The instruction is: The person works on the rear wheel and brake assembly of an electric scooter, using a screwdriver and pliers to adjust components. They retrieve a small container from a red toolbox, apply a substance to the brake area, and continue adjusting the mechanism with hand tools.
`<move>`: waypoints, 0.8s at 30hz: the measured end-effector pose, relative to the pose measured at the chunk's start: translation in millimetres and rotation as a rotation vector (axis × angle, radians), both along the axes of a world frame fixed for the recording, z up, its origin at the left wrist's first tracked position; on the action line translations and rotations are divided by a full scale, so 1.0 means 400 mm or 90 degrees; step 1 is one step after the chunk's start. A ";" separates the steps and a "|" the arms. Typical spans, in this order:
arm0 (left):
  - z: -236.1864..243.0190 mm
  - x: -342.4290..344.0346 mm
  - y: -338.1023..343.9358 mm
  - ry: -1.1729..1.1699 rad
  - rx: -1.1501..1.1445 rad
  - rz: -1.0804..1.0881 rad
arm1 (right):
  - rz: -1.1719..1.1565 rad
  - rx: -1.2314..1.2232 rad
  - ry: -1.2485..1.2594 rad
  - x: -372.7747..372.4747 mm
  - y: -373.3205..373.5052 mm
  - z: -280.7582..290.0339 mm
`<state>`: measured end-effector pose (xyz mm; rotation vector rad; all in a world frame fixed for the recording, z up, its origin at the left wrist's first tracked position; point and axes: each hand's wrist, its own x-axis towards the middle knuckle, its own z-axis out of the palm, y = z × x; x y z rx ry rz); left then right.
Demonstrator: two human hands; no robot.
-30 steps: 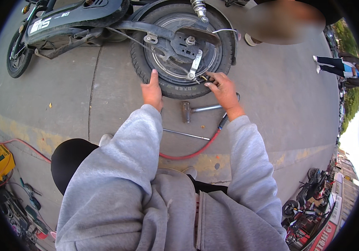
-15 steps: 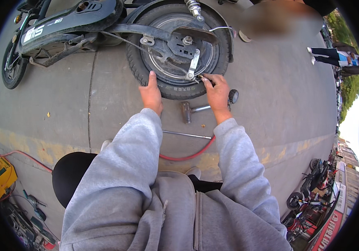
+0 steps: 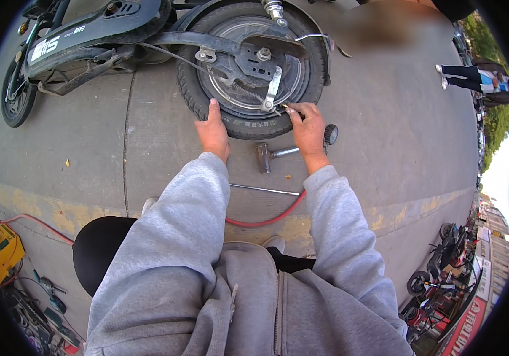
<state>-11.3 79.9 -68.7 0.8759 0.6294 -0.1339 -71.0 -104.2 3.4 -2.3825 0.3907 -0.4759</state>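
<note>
The paving was a dull grey concrete (image 3: 165, 136), split by a dark seam on the left and crossed on the near side by a worn yellow band (image 3: 41, 199). Over to the right, past green trees (image 3: 496, 133), another person (image 3: 465, 78) stood on the pavement, and parked scooters (image 3: 444, 255) crowded the near right edge beside a red sign (image 3: 465, 326). A yellow box (image 3: 3, 252) sat at the near left, with a red cable by it.

A dark electric scooter (image 3: 97, 38) stretched across the far side, its rear wheel (image 3: 293, 78) directly in front of the worker. The left hand (image 3: 213, 132) was at the tyre's near left edge, thumb raised; its other fingers were hidden, so I couldn't tell how they were set. The right hand (image 3: 308, 127) pinched a small part (image 3: 284, 107) at the wheel's near right rim, too small to make out.

Just nearer on the concrete lay a metal hammer-shaped tool (image 3: 262, 158), then a thin rod (image 3: 265, 189) and a curving red hose (image 3: 266, 223).
</note>
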 end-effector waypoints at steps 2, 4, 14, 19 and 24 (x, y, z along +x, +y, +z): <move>0.001 -0.001 -0.002 -0.003 0.019 0.000 | 0.007 0.016 -0.014 -0.001 -0.001 0.000; 0.001 -0.002 -0.003 0.000 0.026 0.004 | 0.007 0.024 -0.007 -0.002 -0.003 -0.001; -0.005 0.001 -0.001 -0.009 0.026 0.002 | 0.005 0.020 0.005 0.001 -0.005 -0.001; -0.005 0.002 0.000 0.010 0.014 0.000 | 0.007 0.031 0.014 0.001 -0.004 0.005; -0.014 0.004 0.000 -0.006 0.008 -0.003 | 0.004 0.016 0.012 0.004 -0.001 0.003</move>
